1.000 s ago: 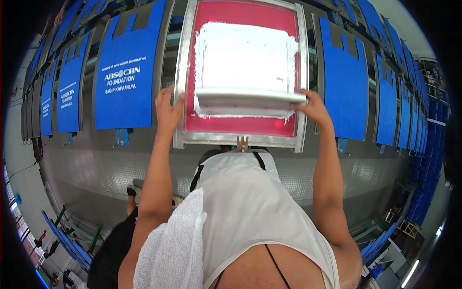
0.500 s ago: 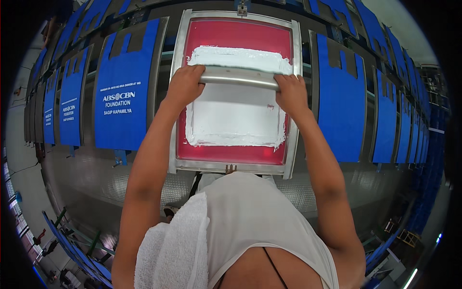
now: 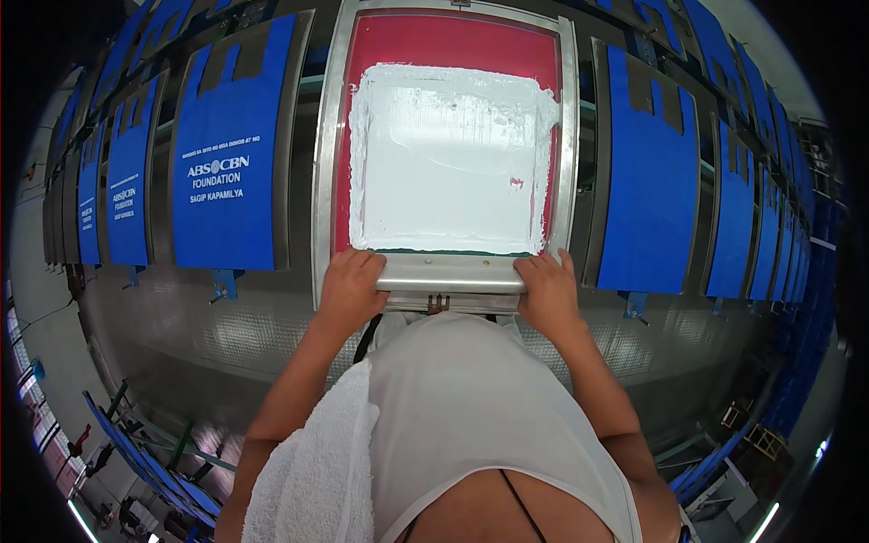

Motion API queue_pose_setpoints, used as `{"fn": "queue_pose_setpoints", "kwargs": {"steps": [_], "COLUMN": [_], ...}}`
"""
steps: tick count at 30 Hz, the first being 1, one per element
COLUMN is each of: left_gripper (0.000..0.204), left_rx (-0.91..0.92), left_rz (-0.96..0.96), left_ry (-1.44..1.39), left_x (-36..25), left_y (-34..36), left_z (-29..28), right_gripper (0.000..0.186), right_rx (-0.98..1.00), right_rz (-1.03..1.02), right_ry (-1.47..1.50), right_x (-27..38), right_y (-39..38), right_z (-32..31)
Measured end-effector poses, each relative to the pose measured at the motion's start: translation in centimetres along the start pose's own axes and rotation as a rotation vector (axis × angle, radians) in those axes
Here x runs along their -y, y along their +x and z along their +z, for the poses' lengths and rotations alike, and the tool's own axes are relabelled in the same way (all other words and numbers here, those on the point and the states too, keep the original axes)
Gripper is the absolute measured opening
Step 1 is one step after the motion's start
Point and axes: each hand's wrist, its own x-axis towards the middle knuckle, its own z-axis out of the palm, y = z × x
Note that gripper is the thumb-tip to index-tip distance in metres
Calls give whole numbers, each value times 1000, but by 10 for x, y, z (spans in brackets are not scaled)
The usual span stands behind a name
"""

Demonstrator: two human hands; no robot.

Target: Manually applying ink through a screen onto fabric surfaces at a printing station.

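Pretty basic getup: pale grey tank top (image 3: pixel 453 398) with a scooped neckline, thin black cord (image 3: pixel 520 502) hanging in a V, fluffy white towel (image 3: pixel 312 466) draped down the left side, bare left hand (image 3: pixel 353 288) and right hand (image 3: pixel 550 291).

Between left hand (image 3: pixel 355 286) and right hand (image 3: pixel 549 288), squeegee bar (image 3: pixel 453 279) is showing smooth, satin metal. Beyond hands, white paste (image 3: pixel 434 199) is looking wet, smooth at centre, rough and ridged along edges. Around it, red screen (image 3: pixel 453 41) is appearing smooth; metal frame (image 3: pixel 568 136) is gleaming dully. Left of left hand, blue cloth panel (image 3: pixel 222 231) is looking matt. Below left hand, white towel (image 3: pixel 312 471) is showing rough pile.
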Motion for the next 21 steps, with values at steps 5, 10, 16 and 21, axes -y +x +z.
{"fn": "queue_pose_setpoints", "kwargs": {"steps": [5,10,16,21], "left_gripper": [34,39,30,35], "left_rx": [60,-111,7,64], "left_rz": [-42,29,-163,-191], "left_ry": [-40,31,161,97], "left_x": [5,27,67,66], "left_y": [1,-1,189,201], "left_z": [3,35,-21,-42], "right_gripper": [41,35,35,38], "right_rx": [151,-157,-125,-133], "right_rz": [45,-36,-20,-104], "right_ry": [-23,-15,-225,-239], "right_x": [-5,-15,-67,-72], "right_y": [7,15,189,199], "right_z": [-1,31,-40,-69]}}
